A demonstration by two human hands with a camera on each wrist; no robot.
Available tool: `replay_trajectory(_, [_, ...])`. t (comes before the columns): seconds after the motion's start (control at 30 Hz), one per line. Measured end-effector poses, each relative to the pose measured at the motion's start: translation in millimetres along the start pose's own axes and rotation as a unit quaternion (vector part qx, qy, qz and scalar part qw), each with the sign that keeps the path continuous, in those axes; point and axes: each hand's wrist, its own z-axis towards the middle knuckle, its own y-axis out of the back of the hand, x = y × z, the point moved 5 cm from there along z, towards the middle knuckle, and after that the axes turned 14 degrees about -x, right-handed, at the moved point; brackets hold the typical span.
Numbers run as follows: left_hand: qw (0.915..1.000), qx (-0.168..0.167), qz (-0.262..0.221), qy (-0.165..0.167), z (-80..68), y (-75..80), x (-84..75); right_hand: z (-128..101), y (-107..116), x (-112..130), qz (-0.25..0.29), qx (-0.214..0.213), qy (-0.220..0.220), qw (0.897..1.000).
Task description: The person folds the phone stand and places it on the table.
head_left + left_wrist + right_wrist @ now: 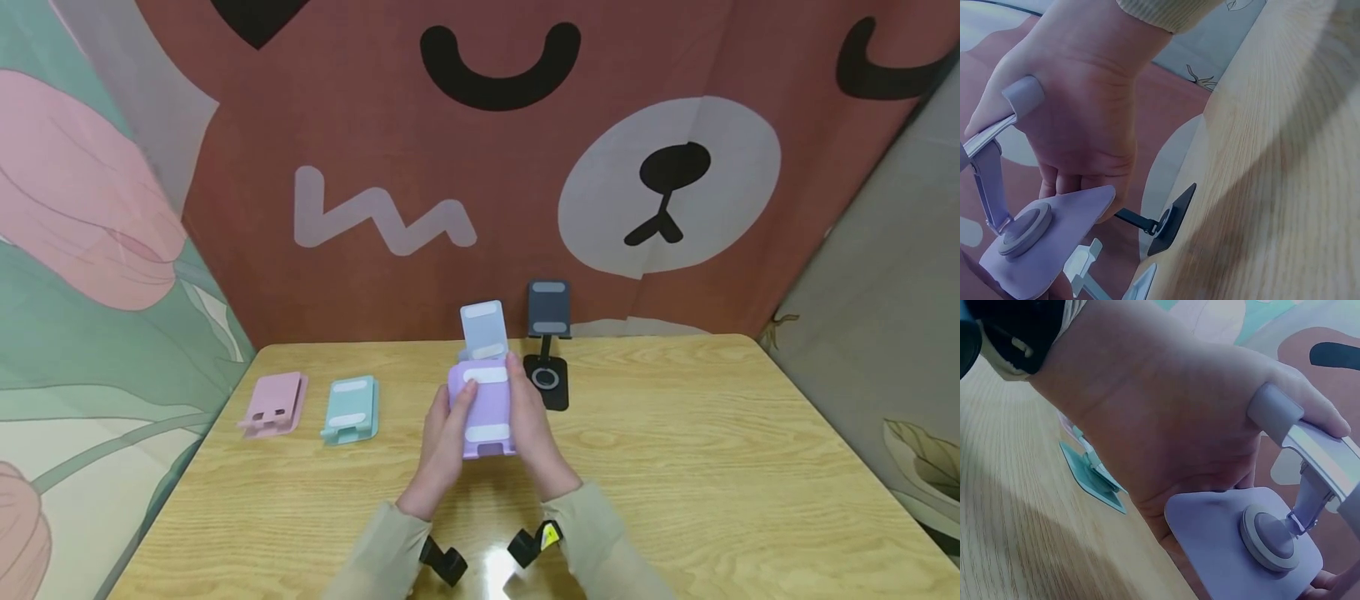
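Observation:
Both hands hold a purple phone stand (491, 410) up over the table, one at each side. My left hand (442, 442) grips the left side, its thumb lying on the front plate by the upper white pad. My right hand (534, 429) grips the right side with its thumb along the edge. In the left wrist view the stand's base plate (1075, 228) stands apart from the front plate, with a hinged arm between them. A round disc (1270, 539) on the base shows in the right wrist view. Fingers behind the stand are partly hidden.
Left on the wooden table (675, 467) lie a pink folded stand (276, 402) and a teal one (351, 408). Behind the hands a light blue stand (483, 327) stands raised, partly covered. Beside it is a raised black stand (549, 308). Printed cloth (420, 292) hangs behind.

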Motion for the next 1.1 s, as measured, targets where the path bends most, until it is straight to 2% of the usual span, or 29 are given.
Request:
replay_trajectory(0.27, [0.9999,0.008,0.011,-0.005,-2.7,1.0,-2.0,0,2,-3,-0.009,0.001,-0.006,1.000])
replay_trajectory(0.6, [0.9997,0.010,0.021,-0.005,-2.6,-0.2,3.4,3,5,-10,-0.031,-0.010,-0.019,0.999])
replay_trajectory(1.1, [1.0000,-0.002,-0.008,-0.002,-5.7,-3.4,3.4,1,8,-13,-0.012,-0.042,-0.011,0.999])
